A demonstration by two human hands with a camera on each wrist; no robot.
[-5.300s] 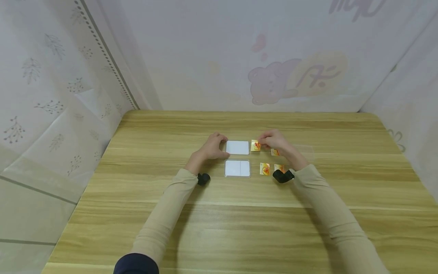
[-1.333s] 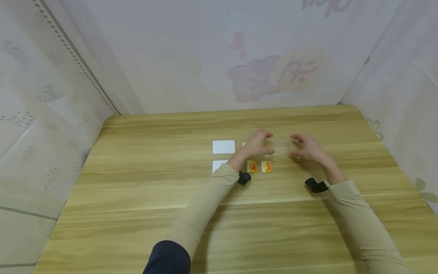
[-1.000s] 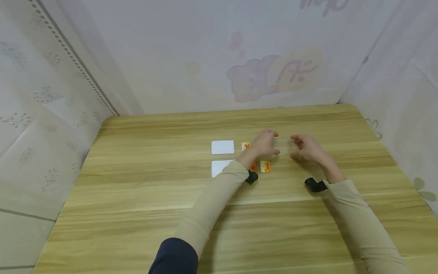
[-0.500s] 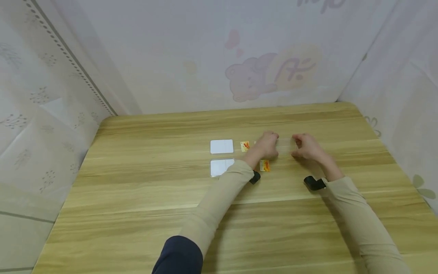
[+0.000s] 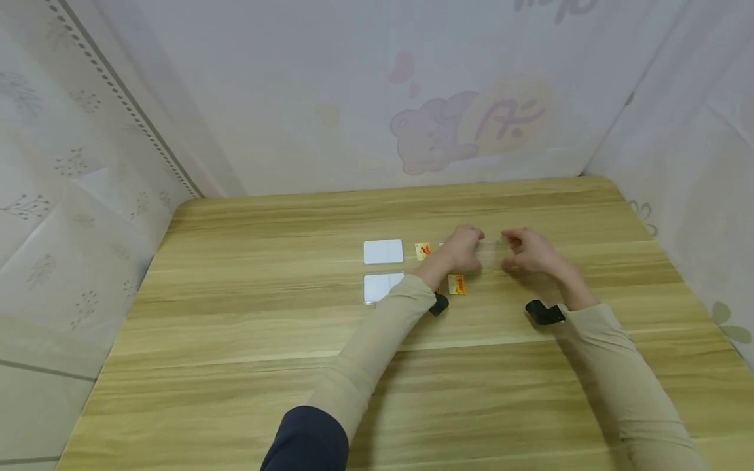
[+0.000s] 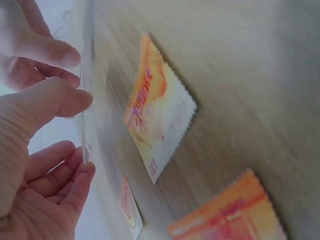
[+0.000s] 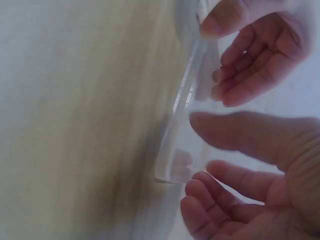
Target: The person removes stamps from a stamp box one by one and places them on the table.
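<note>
A thin clear plastic piece, like a case lid (image 5: 493, 254), spans the gap between my hands at the back right of the table. My left hand (image 5: 462, 250) grips its left end, thumb and fingers on opposite long edges. The right hand (image 5: 531, 252) holds the other end likewise; the right wrist view shows the clear corner (image 7: 170, 165) between thumb and fingers. Just left lie several stamps with toothed edges: one yellow-red stamp (image 5: 423, 251), another (image 5: 457, 284) nearer me, others partly behind the left hand and wrist. The left wrist view shows one stamp (image 6: 159, 107) marked 120.
Two white rounded rectangles in clear surrounds lie left of the stamps, a far one (image 5: 383, 252) and a near one (image 5: 379, 288) partly covered by the left sleeve. The wooden table (image 5: 265, 327) meets printed curtains (image 5: 306, 131) at the back and sides.
Earlier my left hand was at the far white rectangle and my right hand was at a stamp. Both have moved right to the clear plastic; the left hand closed on it during the last second.
</note>
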